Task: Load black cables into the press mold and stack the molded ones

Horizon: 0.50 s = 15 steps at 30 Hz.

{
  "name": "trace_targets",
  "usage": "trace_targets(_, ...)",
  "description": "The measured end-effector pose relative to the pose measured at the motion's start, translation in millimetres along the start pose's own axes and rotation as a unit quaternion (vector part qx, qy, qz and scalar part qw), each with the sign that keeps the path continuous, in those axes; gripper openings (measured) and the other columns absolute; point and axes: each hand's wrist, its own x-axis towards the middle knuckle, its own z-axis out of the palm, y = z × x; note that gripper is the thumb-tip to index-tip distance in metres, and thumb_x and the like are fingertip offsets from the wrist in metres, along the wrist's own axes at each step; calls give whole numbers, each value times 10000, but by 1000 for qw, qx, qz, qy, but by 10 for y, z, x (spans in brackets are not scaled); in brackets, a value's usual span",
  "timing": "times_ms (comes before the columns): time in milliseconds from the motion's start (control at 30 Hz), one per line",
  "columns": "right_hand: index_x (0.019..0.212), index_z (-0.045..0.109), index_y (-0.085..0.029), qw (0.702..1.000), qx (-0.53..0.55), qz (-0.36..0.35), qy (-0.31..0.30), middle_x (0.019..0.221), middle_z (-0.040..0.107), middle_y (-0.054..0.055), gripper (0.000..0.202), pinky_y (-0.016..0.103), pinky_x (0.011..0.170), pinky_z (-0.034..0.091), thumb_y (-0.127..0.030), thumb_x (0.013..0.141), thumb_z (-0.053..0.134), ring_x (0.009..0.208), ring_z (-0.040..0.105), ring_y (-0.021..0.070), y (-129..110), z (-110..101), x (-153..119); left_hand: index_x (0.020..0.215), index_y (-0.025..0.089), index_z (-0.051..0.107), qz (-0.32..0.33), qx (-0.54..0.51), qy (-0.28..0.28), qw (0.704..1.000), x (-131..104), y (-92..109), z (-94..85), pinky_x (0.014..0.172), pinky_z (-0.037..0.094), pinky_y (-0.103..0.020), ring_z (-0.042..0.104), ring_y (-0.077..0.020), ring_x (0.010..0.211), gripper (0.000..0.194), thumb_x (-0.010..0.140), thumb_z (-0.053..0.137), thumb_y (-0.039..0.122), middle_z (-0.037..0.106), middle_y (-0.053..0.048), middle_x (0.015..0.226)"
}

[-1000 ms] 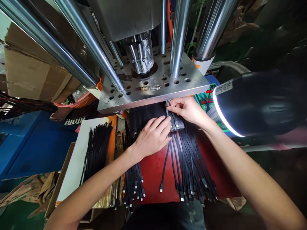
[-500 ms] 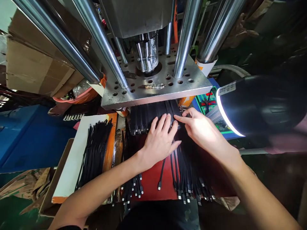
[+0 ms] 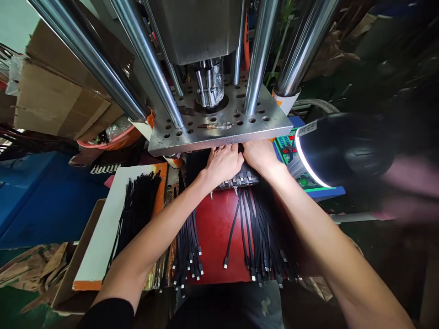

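My left hand [image 3: 224, 160] lies over a black fixture [image 3: 228, 184] below the press plate, fingers stretched forward and open, their tips at the plate's front edge. Beside it, my right hand [image 3: 259, 154] reaches in at the fixture's right side; its fingers are largely hidden. Small cable connectors [image 3: 244, 176] sit in a row along the fixture's front. Black flat cables [image 3: 262, 237] with plugs lie on the red work surface [image 3: 219, 233] to the right, and another group [image 3: 190, 256] hangs at the left. A single cable [image 3: 231, 242] lies apart from them.
Above my hands is a thick steel plate [image 3: 222, 141] with holes and upright rods [image 3: 257, 68]. At left, a bundle of black cables [image 3: 139, 205] lies on a white board [image 3: 99, 242]. A lit lamp [image 3: 343, 146] and a control panel [image 3: 286, 148] stand at right.
Both hands have moved forward, away from me, to the plate's edge. The row of connectors at the fixture's front right now shows. My head view has shifted slightly.
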Motion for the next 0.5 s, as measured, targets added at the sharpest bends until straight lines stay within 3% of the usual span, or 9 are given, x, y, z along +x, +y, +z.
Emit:
trace_targets(133,1452,646,-71,999,12,39,16,1305,772,213,499,572,1187,427,-108,1053,348,1317,624,342,1,8,168,1293,11,705,-7,-12,-5,1000,210,-84,-13,1166,523,-469,727,-347,1279,417,1118,372,191,758,-263,1333)
trace_targets(233,1378,668,-1,999,21,46,15,1361,740,256,464,552,1202,429,-46,993,413,1335,620,343,-26,-40,203,1284,43,723,4,-27,-4,1000,377,-176,-47,1176,526,-446,714,-330,1304,418,1121,364,181,738,-239,1398)
trace_targets(300,1397,664,0,999,29,42,14,1413,710,270,510,533,1174,476,-8,943,430,1341,627,345,-70,-119,61,1371,61,689,16,-38,2,999,320,-197,-95,1224,494,-438,679,-312,1367,426,1123,365,186,706,-218,1471)
trace_targets(367,1493,620,-38,999,40,27,13,1433,695,257,605,510,1138,527,1,926,412,1320,652,331,-126,-216,-311,1468,91,639,48,-75,16,996,-22,-186,-168,1282,442,-448,633,-293,1437,447,1108,391,186,680,-188,1524)
trace_targets(400,1551,580,-60,998,50,22,19,1428,695,247,639,500,1124,545,-14,940,401,1295,672,320,-149,-257,-598,1505,115,620,75,-115,22,990,-320,-175,-206,1306,417,-464,607,-288,1469,466,1090,418,183,675,-170,1538)
trace_targets(467,1570,587,-151,993,96,16,65,1380,728,188,587,515,1133,550,-127,1013,405,1272,692,311,-167,-284,-1353,1475,204,671,128,-219,-13,967,-1136,-164,-256,1308,427,-479,622,-276,1462,457,1074,454,217,712,-117,1504)
trace_targets(500,1523,638,-218,984,119,65,113,1312,760,148,499,509,1098,572,-249,1059,456,1188,725,303,-156,-255,-1794,1449,283,699,141,-272,-70,949,-1611,-166,-251,1278,473,-442,658,-253,1427,433,1079,475,260,739,-68,1476)
